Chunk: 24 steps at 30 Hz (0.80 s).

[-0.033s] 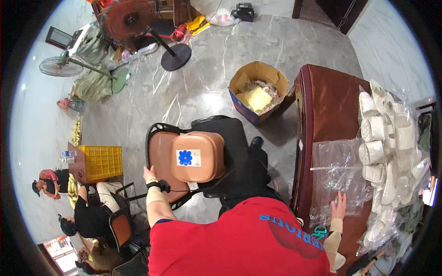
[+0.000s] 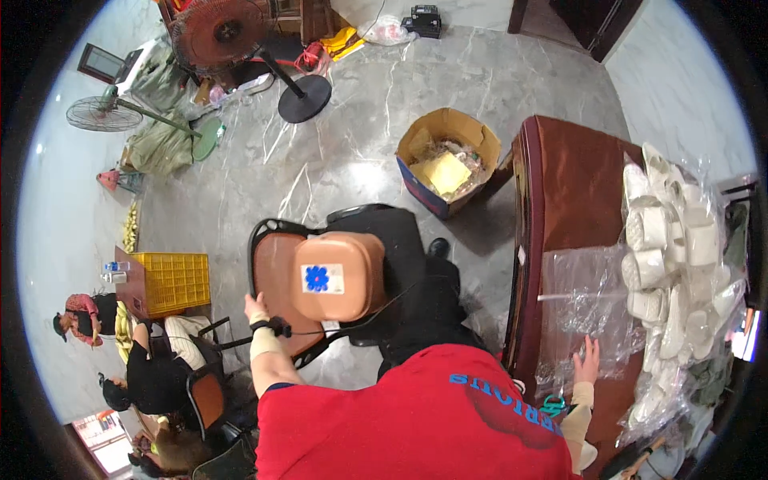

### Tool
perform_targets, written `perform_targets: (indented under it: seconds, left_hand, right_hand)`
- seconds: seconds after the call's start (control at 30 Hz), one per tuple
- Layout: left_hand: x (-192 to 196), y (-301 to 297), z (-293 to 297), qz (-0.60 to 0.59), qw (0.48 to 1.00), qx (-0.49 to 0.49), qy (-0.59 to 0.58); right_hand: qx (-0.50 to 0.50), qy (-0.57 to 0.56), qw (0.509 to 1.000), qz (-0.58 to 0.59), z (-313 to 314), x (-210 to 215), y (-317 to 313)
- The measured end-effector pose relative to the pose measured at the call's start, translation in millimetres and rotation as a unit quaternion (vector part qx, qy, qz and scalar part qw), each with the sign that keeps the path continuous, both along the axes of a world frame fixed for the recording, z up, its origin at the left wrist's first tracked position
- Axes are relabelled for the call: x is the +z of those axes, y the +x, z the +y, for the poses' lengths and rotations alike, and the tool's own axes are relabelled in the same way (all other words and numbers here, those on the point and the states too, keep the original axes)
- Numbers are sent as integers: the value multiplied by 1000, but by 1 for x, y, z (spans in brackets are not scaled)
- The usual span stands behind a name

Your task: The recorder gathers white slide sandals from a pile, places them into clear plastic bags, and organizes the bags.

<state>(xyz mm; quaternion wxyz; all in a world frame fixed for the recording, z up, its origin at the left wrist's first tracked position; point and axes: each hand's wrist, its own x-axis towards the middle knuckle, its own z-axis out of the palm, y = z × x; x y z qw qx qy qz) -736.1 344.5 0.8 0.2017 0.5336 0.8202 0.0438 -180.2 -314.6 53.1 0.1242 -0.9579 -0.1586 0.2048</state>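
Observation:
My left hand (image 2: 256,308) is at the left rim of a chair (image 2: 270,260) with a brown seat and black frame, its fingers closed around the edge. On the chair rests a brown, rounded, box-shaped plastic item (image 2: 340,280) bearing a white label with a blue flower; whether it is a stool or a bin I cannot tell. My right hand (image 2: 586,362) lies with fingers spread on clear plastic bags (image 2: 584,300) on a brown-covered table (image 2: 584,192). Beside the bags are several white slippers (image 2: 680,256) in clear wrapping. A green ring-shaped item (image 2: 552,405) is near my right wrist.
An open cardboard box (image 2: 416,144) with scraps stands on the grey floor ahead. Two pedestal fans (image 2: 304,98) are at the far left. A yellow crate (image 2: 176,284) and seated people (image 2: 164,372) are on the left. A thin cable (image 2: 364,320) crosses my lap.
The chair and the brown plastic item have shifted slightly left, together with my left hand. My right hand stays on the plastic bags with little movement.

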Motion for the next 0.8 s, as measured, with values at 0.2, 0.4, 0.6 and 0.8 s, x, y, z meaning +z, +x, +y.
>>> perform_targets:
  seconds: [0.2, 0.4, 0.6, 0.8]
  left_hand:
    - [-26, -123, -12, 90, 996, 27, -5]
    - [-26, -104, -33, 123, 983, 125, -51]
    - [-21, -85, -18, 195, 939, 244, -144]
    - [-12, 2, 42, 305, 939, 154, 25]
  right_hand:
    - [9, -7, 1000, 29, 12, -9, 20]
    - [0, -145, 987, 74, -27, -27, 62]
    - [-268, -35, 947, 175, 41, 20, 139]
    - [-161, 38, 979, 116, 195, 89, 208]
